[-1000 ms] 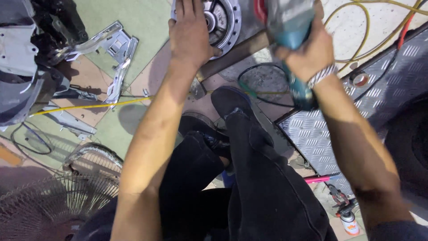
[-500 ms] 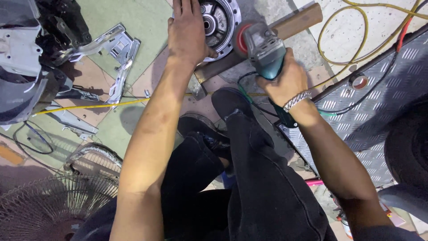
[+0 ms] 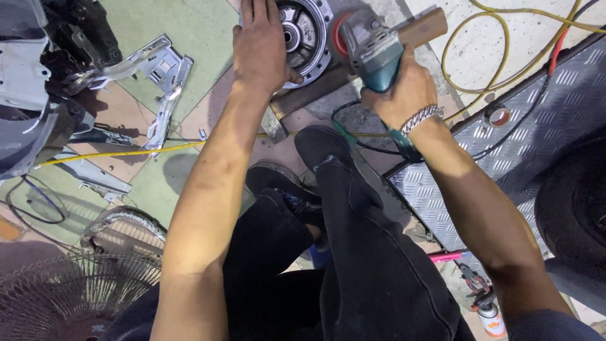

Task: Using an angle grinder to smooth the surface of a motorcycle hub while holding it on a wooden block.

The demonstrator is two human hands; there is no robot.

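My left hand lies flat on a round grey metal hub that rests on a wooden bar at the top of the head view. My right hand, with a silver bracelet on the wrist, grips a teal and grey angle grinder. The grinder's red disc sits right beside the hub's right rim. My black-trousered legs and shoes fill the middle below.
Grey metal brackets and plastic body panels lie at left. A yellow hose coils at top right above a checker-plate sheet. A wire fan guard sits bottom left; a small spray can bottom right.
My right hand has brought the grinder down and left, from high in view to beside the hub. My left hand has stayed pressed on the hub.
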